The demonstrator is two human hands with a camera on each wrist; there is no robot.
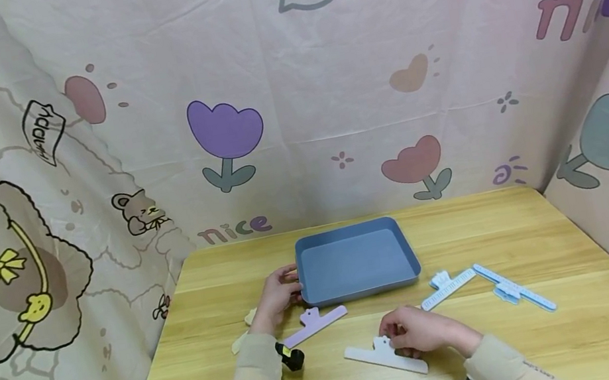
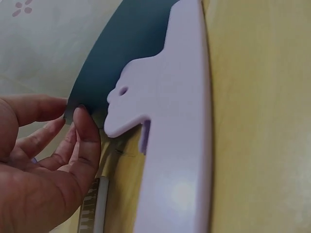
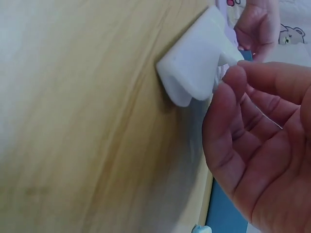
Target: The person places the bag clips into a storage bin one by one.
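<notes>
At the near left corner of the blue-grey tray (image 1: 360, 291), my left hand (image 1: 277, 299) holds the wall. In the left wrist view its thumb (image 2: 86, 127) lies against the near wall and other fingers reach round the corner. My right hand (image 1: 415, 329) pinches the small scalloped handle of a long white clip (image 1: 377, 354) low over the table's near part. From the right wrist the white clip (image 3: 192, 63) shows end-on, tilted, past thumb and forefinger. A lilac clip (image 1: 317, 324) lies beside my left wrist, just in front of the tray.
Two light blue clips, one with ruler-like marks (image 1: 448, 289) and one set aslant (image 1: 531, 296), lie right of the tray. A pale yellow clip (image 1: 239, 343) is partly hidden behind my left forearm. A printed curtain (image 1: 302, 177) hangs along the table's back edge.
</notes>
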